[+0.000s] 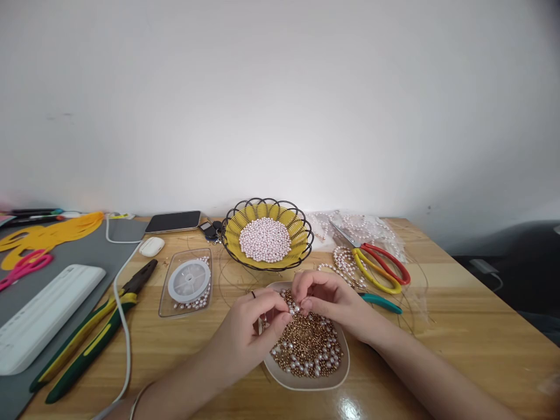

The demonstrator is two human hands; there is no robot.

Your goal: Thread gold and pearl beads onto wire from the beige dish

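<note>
So the person is threading beads over the shallow white dish [306,382], the one full of small gold beads with some white pearls mixed in. It sits on the wooden table [459,326], just in front of the yellow wire basket [267,234] of pale pink pearls.

For doing this well, my take is to keep both hands low over the dish so any dropped bead falls back in, keep the thread taut between the pinches, and feed one bead at a time. The thread itself is too thin to make out here.

The left hand [251,326] comes in from the lower left with its fingers curled in and thumb and fingertips pinched together over the dish's near-left part, a ring on one finger. It seems to be gripping a short run of strung pearls [292,308], though exactly what's in the pinch is hard to see. The right hand [326,297] reaches in from the lower right, also closed into a fingertip pinch at the far side of the dish, nearly touching the left.

Left of the dish is a clear box with a thread spool [189,280]. Right of it lie teal-handled pliers [381,303], and beyond those red and yellow scissors [378,265].
</note>
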